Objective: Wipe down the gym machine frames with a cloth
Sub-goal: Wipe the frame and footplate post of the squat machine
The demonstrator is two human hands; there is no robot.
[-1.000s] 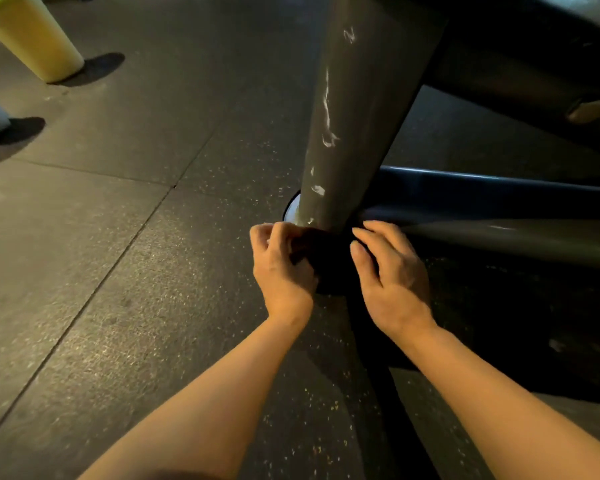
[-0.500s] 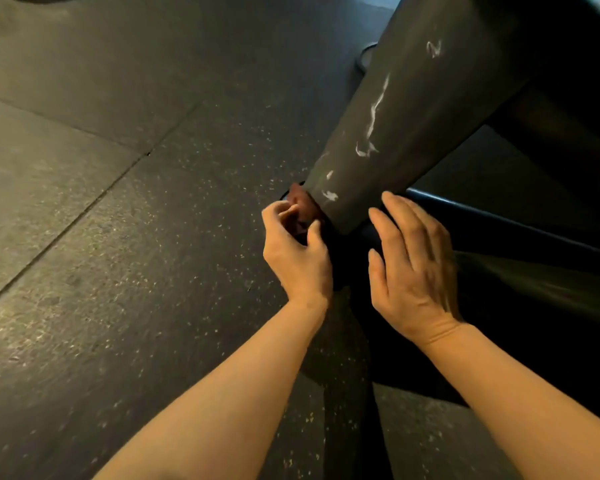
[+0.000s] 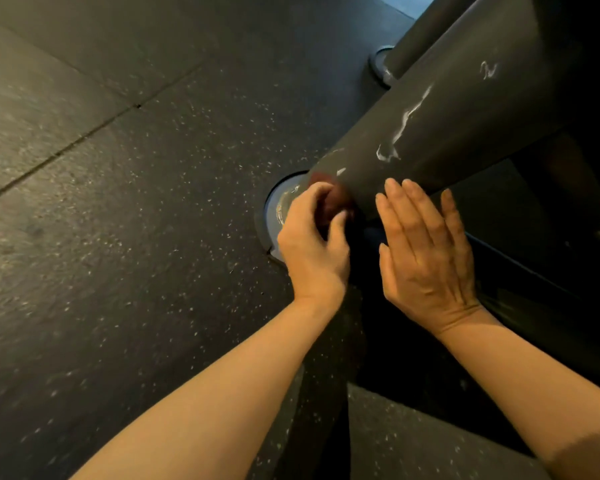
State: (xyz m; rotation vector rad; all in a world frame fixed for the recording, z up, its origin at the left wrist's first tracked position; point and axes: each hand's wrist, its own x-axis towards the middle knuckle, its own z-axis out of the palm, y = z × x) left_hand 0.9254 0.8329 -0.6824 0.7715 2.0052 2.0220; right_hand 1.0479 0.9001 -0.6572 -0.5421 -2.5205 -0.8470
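Down at floor level, and the thick dark grey metal frame post of the gym machine slants up toward the top right, streaked with white scuffs along its face. Everything hangs off that post. At its foot sits a round pale base disc, set flat on the dark speckled rubber floor.

The left hand is right at the bottom of the post, fingers and thumb curled round a small dark reddish cloth, bunched up and pressed against the post's lowest edge, just above the disc. The cloth is blurred, so its folds cannot be made out.

The right hand is just to the right of the post's foot, fingers straight and close together, palm down, holding nothing. Its fingertips reach the post's lower edge; whether they actually touch the metal I cannot tell.

Beyond the post, toward the top, a second slimmer grey post meets the floor in its own round collar. Right of the main post's foot, a dark low frame rail runs off into shadow.
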